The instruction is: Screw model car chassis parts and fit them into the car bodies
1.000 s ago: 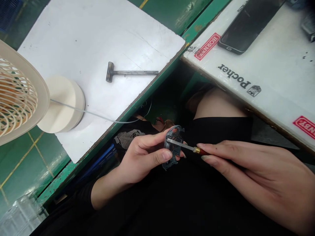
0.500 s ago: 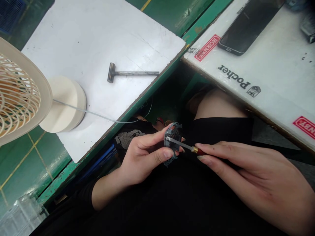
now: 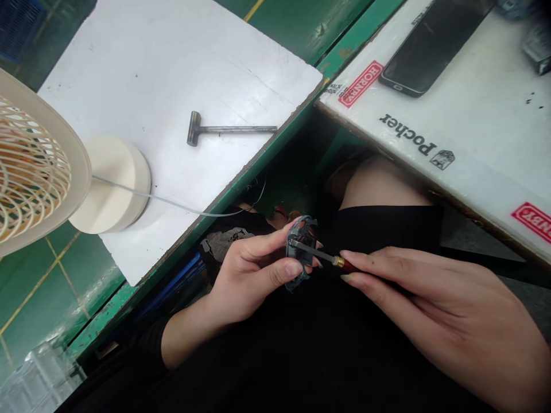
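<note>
In my left hand (image 3: 252,272) is a small dark grey moulded part (image 3: 301,258), curved and notched along its edges. The thumb and fingers pinch it from the left side, with some fingertips showing behind it. My right hand (image 3: 443,304) grips the dark red handle of a thin-bladed hand tool (image 3: 316,252) with a brass collar. Its narrow metal blade reaches left across the part, and the tip lies at the part's inner left side. Whether the blade is a file or a scraper I cannot tell. Both hands are above my lap.
A hammer (image 3: 232,129) and a cream fan (image 3: 112,183) with a pale cable stand on the white tabletop (image 3: 172,57) at left. On the printed, wrapped board (image 3: 482,126) at right lie a phone (image 3: 434,46) and dark parts (image 3: 538,46). A clear plastic tray (image 3: 37,378) sits lower left.
The part and the tool blade have shifted very slightly left. Both hands keep their hold, and the whole view has moved a little.
</note>
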Demonstrator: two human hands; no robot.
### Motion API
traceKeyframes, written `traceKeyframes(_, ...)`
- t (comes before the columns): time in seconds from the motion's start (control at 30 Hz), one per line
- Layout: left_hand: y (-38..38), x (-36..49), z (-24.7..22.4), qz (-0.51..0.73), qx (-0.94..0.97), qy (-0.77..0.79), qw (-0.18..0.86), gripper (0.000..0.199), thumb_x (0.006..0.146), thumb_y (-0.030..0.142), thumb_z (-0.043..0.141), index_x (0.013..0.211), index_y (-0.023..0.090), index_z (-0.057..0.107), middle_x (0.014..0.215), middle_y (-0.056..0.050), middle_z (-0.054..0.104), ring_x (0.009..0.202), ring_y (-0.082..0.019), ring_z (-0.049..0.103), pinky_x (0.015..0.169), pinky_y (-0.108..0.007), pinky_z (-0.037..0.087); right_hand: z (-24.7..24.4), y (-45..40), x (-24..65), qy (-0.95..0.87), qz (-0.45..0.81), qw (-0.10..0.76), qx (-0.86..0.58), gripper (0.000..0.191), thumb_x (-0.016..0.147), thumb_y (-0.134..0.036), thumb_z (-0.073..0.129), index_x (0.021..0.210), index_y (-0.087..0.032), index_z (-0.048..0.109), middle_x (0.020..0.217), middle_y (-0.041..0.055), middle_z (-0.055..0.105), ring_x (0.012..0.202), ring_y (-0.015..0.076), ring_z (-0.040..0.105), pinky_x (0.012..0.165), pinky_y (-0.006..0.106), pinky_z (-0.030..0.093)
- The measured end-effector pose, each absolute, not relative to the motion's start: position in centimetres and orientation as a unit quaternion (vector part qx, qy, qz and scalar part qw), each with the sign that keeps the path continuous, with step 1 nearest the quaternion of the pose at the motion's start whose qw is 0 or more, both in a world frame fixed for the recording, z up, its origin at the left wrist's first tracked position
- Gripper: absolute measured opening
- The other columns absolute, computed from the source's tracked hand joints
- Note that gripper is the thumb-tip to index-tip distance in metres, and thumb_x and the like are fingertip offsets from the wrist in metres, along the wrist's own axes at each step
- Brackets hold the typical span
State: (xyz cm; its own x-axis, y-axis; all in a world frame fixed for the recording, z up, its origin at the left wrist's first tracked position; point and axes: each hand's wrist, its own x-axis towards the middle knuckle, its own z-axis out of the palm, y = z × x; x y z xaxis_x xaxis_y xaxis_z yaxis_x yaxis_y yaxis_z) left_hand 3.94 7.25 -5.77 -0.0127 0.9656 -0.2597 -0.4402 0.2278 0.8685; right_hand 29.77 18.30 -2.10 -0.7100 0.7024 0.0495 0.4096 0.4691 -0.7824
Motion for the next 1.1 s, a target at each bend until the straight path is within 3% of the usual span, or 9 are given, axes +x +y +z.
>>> traceKeyframes(0.27,7.2,4.0,-6.0,0.553,0.287,0.455,0.636,0.054,0.108,0.024,0.091,0.16,0.036,0.081,0.134,-0.009,0.093,0.116,-0.028,0.091,0.111,-0.044,0.073,-2.2,17.9,29.9,-0.841,0.381,0.188,-0.334,0.019,0.12,-0.029,0.072,0.131,-0.027,0.087,0.11,0.0002,0.094,0.085,0.0166,0.09,0.082,0.022,0.074)
traceKeyframes(0.43,7.0,3.9,-6.0,0.551,0.286,0.458,0.636,0.055,0.108,0.026,0.091,0.161,0.034,0.081,0.143,-0.012,0.09,0.12,-0.031,0.09,0.116,-0.05,0.071,-2.0,18.0,29.7,-0.832,0.402,0.184,-0.336,0.02,0.117,-0.024,0.074,0.131,-0.027,0.087,0.113,0.0007,0.095,0.088,0.0188,0.092,0.079,0.024,0.074)
traceKeyframes(0.53,7.0,4.1,-6.2,0.557,0.281,0.448,0.64,0.055,0.108,0.027,0.091,0.162,0.033,0.08,0.136,-0.013,0.092,0.121,-0.032,0.09,0.116,-0.051,0.071,-2.0,18.3,29.8,-0.828,0.407,0.182,-0.339,0.021,0.117,-0.026,0.074,0.132,-0.029,0.088,0.111,0.0009,0.094,0.085,0.0189,0.09,0.076,0.025,0.074)
traceKeyframes(0.7,7.6,4.7,-6.4,0.632,0.242,0.42,0.605,0.058,0.105,0.03,0.095,0.161,0.034,0.08,0.14,-0.011,0.091,0.115,-0.027,0.09,0.109,-0.043,0.072,-2.3,18.4,30.5,-0.828,0.394,0.174,-0.358,0.023,0.119,-0.033,0.071,0.135,-0.034,0.087,0.12,-0.0006,0.093,0.096,0.0216,0.092,0.086,0.029,0.077)
traceKeyframes(0.83,8.4,4.8,-6.2,0.677,0.26,0.413,0.55,0.07,0.092,0.032,0.107,0.157,0.031,0.081,0.132,-0.009,0.091,0.116,-0.026,0.089,0.111,-0.041,0.071,-2.6,17.1,30.1,-0.823,0.37,0.235,-0.362,0.039,0.116,-0.021,0.071,0.152,-0.036,0.078,0.135,0.0005,0.09,0.112,0.0223,0.09,0.103,0.031,0.076)
traceKeyframes(0.97,9.0,4.8,-5.7,0.679,0.29,0.432,0.518,0.064,0.088,0.034,0.109,0.147,0.03,0.085,0.134,-0.01,0.088,0.123,-0.031,0.087,0.113,-0.049,0.072,-3.3,15.6,29.0,-0.829,0.364,0.308,-0.292,0.068,0.11,0.0,0.069,0.168,-0.034,0.068,0.137,0.0011,0.089,0.118,0.0206,0.089,0.105,0.028,0.075)
traceKeyframes(1.1,9.3,4.7,-5.5,0.68,0.315,0.448,0.488,0.06,0.09,0.036,0.107,0.144,0.03,0.084,0.134,-0.01,0.086,0.122,-0.029,0.085,0.109,-0.044,0.073,-3.9,15.2,28.6,-0.824,0.356,0.326,-0.296,0.074,0.108,0.0,0.07,0.173,-0.033,0.067,0.141,0.0046,0.087,0.125,0.0259,0.088,0.1,0.033,0.079)
